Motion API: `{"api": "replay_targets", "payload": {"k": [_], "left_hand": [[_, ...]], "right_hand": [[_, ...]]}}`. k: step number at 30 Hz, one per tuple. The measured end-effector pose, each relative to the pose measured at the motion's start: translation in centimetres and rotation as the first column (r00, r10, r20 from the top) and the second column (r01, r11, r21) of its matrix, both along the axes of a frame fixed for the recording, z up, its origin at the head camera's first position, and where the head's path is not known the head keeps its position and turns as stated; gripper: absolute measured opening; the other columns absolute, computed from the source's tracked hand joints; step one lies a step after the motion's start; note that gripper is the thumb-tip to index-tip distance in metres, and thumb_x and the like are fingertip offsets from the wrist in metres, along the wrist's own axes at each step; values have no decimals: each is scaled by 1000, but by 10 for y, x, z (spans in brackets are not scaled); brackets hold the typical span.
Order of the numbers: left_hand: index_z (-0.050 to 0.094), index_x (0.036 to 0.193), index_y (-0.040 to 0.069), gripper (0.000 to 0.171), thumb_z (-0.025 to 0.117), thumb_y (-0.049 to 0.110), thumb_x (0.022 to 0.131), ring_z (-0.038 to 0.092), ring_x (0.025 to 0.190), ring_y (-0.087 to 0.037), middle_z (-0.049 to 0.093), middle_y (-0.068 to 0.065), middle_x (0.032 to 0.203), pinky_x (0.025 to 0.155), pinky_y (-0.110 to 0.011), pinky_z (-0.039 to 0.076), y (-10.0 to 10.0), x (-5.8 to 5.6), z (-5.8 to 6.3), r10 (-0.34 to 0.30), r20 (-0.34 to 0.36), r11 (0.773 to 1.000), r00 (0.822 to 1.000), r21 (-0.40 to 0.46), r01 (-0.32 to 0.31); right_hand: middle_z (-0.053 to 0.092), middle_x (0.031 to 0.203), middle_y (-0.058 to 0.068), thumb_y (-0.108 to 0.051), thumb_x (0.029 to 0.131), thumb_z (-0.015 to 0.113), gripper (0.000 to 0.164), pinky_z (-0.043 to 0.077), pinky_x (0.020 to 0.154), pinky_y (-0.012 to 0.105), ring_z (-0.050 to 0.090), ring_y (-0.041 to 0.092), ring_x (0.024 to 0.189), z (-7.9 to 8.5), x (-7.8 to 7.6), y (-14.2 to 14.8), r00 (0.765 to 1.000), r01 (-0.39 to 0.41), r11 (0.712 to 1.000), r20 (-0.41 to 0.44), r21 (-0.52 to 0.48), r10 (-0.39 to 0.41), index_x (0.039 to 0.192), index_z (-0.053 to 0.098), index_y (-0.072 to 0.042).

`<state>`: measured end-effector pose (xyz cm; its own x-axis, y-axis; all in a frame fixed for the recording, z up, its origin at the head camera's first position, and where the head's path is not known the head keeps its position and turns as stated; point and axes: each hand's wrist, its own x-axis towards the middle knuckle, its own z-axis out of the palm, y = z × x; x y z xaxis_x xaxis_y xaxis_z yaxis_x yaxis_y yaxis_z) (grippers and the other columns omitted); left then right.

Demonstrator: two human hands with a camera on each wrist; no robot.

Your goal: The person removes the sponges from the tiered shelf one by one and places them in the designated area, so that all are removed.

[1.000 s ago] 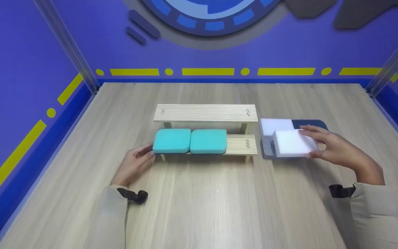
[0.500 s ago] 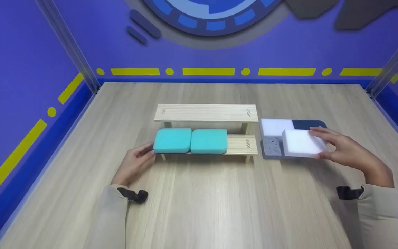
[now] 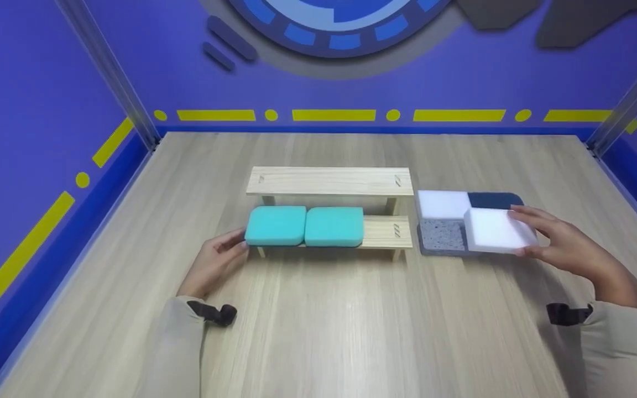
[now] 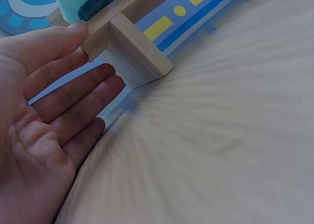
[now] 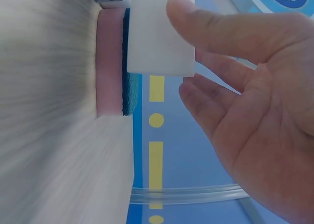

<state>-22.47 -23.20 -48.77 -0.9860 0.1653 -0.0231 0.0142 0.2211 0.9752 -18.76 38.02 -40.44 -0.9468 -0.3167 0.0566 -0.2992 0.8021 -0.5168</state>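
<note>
My right hand (image 3: 564, 243) pinches a white foam sponge (image 3: 502, 229) by its right side, thumb in front and fingers behind. In the right wrist view that white sponge (image 5: 159, 42) overlaps a pink sponge (image 5: 109, 62) with a dark scouring side. Left of it are a speckled grey block (image 3: 440, 235) and another white sponge (image 3: 443, 204). My left hand (image 3: 213, 260) has its thumb and index fingertips at the left end of a wooden rack's lower shelf (image 3: 385, 232); its other fingers extend loosely. Two turquoise sponges (image 3: 276, 225) lie side by side on that shelf.
The rack's upper shelf (image 3: 329, 181) stands behind the turquoise sponges. A dark blue scouring surface (image 3: 492, 200) shows behind the held white sponge. Blue panels with yellow marks (image 3: 333, 114) border the pale wooden table (image 3: 318, 320).
My right hand has moved the white sponge to the right, uncovering more of the speckled grey block. The left hand stays at the shelf's end.
</note>
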Motion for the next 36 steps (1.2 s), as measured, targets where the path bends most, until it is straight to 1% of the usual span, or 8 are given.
{"api": "replay_targets", "payload": {"k": [4, 6, 11, 15, 19, 22, 29, 36], "left_hand": [[52, 136, 3, 47, 62, 20, 94, 44, 136, -22, 51, -13, 143, 110, -24, 39, 0, 0, -1, -8, -2, 1000, 1000, 4, 8], [52, 136, 3, 46, 62, 20, 94, 43, 136, -23, 51, -13, 143, 110, -25, 38, 0, 1, -1, -7, -5, 1000, 1000, -1, 7], [52, 136, 3, 46, 62, 21, 94, 43, 136, -23, 51, -13, 142, 112, -28, 37, 0, 1, 0, 1, -6, 1000, 1000, -13, -1], [52, 136, 3, 47, 63, 21, 94, 44, 135, -23, 51, -13, 142, 112, -28, 37, 0, 1, 0, 3, -6, 1000, 1000, -12, -3], [52, 136, 3, 46, 63, 20, 94, 44, 135, -22, 51, -13, 142, 111, -27, 38, 1, 3, 3, 0, -1, 1000, 1000, -2, 0], [52, 136, 3, 46, 62, 19, 94, 43, 136, -23, 51, -14, 142, 112, -28, 37, 1, 3, 3, 3, 3, 1000, 1000, -8, -3], [53, 135, 4, 46, 64, 20, 93, 45, 134, -21, 53, -12, 141, 109, -25, 40, -1, 0, -2, 6, -18, 1000, 1000, -14, -6], [52, 136, 1, 47, 64, 18, 93, 46, 133, -23, 52, -14, 141, 103, -18, 44, 1, 0, 1, 13, 1, 1000, 1000, 25, -13]], "right_hand": [[33, 146, 34, -3, 78, 73, 74, 15, 113, 10, 27, 48, 138, -6, 2, 6, 996, -23, 1000, -84, 1, 23, 143, 40, 3], [34, 146, 33, -2, 78, 73, 74, 8, 104, 1, 27, 47, 139, -8, 4, 8, 995, -22, 1000, -99, 3, 22, 143, 40, 3], [30, 147, 35, -1, 78, 72, 75, 15, 121, 29, 27, 59, 132, -10, 7, 11, 998, 1, 1000, -60, -21, -2, 144, 37, 4], [32, 147, 33, -1, 78, 72, 73, 12, 105, 1, 25, 27, 144, -13, 8, 13, 996, 4, 1000, -93, -9, -5, 143, 39, 2], [31, 147, 34, 1, 79, 71, 73, 10, 114, 12, 24, 34, 144, -17, 10, 15, 996, 3, 1000, -94, -22, -5, 144, 38, 4], [27, 147, 37, 4, 79, 70, 74, 14, 120, 49, 24, 61, 132, -18, 10, 16, 998, 11, 999, -61, -45, -13, 144, 35, 6], [27, 148, 35, 2, 81, 69, 74, 5, 117, 23, 19, 56, 137, -21, 10, 20, 998, 24, 999, -63, -43, -27, 145, 33, 5], [25, 148, 36, 5, 79, 68, 75, 12, 112, 68, 16, 56, 138, -20, 7, 20, 999, 37, 997, -13, -69, -38, 145, 32, 6]]}}
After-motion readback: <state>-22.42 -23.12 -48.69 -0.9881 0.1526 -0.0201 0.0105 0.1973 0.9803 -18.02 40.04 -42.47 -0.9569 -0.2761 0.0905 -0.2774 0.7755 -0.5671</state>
